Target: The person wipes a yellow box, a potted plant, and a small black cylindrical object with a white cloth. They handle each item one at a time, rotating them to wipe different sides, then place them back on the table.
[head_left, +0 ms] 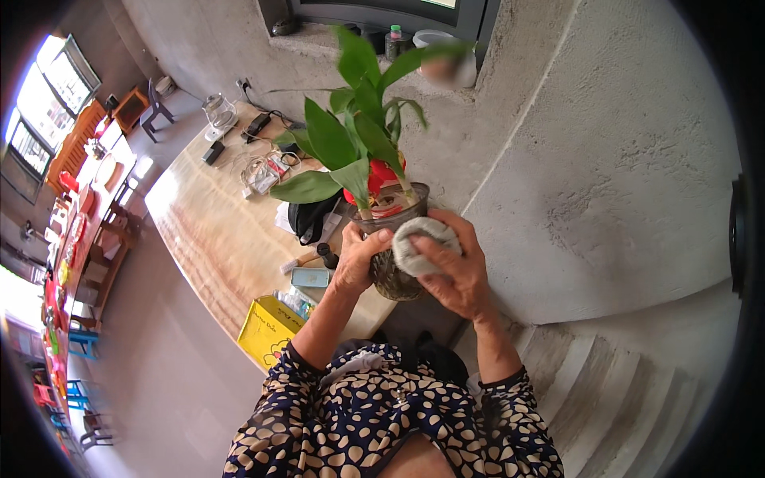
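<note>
A clear glass vase holds a leafy green plant with a red decoration among its stems. My left hand is closed around the vase's left side, thumb across the front. On the right side, my right hand presses a bunched pale grey cloth against the glass near the rim. The vase is lifted in front of me, by the near right corner of the table. Roots show dimly through the lower glass. The fingers behind the vase are hidden.
On the wooden table lie a yellow box, a light blue case, a black bag, cables and a glass kettle. A rough grey wall rises on the right, above steps.
</note>
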Demonstrator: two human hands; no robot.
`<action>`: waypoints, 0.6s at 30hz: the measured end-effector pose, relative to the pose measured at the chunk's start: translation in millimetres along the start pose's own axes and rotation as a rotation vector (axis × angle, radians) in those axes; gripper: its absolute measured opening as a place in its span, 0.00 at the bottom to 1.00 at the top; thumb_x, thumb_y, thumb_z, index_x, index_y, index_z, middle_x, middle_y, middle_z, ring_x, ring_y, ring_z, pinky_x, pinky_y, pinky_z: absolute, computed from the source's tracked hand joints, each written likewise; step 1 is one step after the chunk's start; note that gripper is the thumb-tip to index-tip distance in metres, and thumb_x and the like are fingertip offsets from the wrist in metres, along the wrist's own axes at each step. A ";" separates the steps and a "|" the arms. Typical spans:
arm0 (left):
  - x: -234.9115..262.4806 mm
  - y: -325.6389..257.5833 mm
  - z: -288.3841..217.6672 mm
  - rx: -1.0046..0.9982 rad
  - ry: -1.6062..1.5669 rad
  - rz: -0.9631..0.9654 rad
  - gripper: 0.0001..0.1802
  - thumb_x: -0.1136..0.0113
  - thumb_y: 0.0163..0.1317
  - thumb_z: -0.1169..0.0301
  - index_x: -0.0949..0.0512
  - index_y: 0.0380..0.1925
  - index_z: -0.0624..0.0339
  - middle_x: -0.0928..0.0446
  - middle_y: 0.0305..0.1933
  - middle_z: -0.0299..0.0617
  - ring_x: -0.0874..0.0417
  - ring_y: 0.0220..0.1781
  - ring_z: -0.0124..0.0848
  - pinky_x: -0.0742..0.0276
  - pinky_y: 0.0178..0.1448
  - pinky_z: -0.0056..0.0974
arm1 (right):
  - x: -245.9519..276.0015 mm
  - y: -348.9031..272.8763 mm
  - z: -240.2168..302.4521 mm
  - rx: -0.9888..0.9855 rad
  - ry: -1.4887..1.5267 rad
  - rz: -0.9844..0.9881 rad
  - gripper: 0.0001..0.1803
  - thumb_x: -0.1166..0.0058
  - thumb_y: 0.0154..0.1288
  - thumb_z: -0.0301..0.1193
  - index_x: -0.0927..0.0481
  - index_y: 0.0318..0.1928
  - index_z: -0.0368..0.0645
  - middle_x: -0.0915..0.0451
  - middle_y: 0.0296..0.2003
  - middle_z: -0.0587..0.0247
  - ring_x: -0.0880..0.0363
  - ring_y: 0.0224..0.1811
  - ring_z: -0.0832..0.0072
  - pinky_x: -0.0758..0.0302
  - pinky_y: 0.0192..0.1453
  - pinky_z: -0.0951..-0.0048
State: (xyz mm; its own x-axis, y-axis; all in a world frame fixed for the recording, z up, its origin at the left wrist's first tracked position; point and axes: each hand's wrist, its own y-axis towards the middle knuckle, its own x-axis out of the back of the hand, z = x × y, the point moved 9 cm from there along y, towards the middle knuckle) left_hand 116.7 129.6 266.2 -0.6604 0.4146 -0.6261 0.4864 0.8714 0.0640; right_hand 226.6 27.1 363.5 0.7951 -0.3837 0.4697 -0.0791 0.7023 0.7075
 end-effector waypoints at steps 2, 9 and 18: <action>-0.7 -4.0 1.3 0.022 0.008 0.036 0.34 0.30 0.46 0.60 0.28 0.50 0.69 0.21 0.46 0.45 0.21 0.45 0.32 0.25 0.52 0.38 | 5.7 -6.8 -30.9 -0.175 0.163 -0.075 0.20 0.42 0.61 0.37 0.21 0.52 0.41 0.27 0.50 0.56 0.28 0.50 0.59 0.30 0.55 0.67; -1.7 -4.7 -3.1 0.027 0.099 0.027 0.35 0.30 0.44 0.58 0.27 0.50 0.69 0.21 0.45 0.43 0.21 0.44 0.30 0.26 0.52 0.36 | 0.9 -13.5 -74.9 -0.572 0.368 -0.297 0.17 0.45 0.62 0.29 0.22 0.51 0.37 0.24 0.42 0.56 0.25 0.45 0.66 0.26 0.47 0.69; 18.3 -3.2 -17.7 -0.176 0.612 -0.146 0.31 0.33 0.47 0.57 0.25 0.48 0.67 0.21 0.45 0.42 0.21 0.44 0.30 0.26 0.53 0.37 | -7.1 15.8 37.2 0.075 -0.260 -0.083 0.25 0.35 0.48 0.30 0.19 0.51 0.52 0.27 0.44 0.56 0.26 0.40 0.61 0.23 0.41 0.63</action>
State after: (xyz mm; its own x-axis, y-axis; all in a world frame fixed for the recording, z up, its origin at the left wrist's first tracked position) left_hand 93.0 139.1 268.3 -0.9443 0.3176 -0.0860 0.3001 0.9385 0.1708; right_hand 197.4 18.6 391.0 0.6207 -0.5855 0.5215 -0.0726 0.6194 0.7817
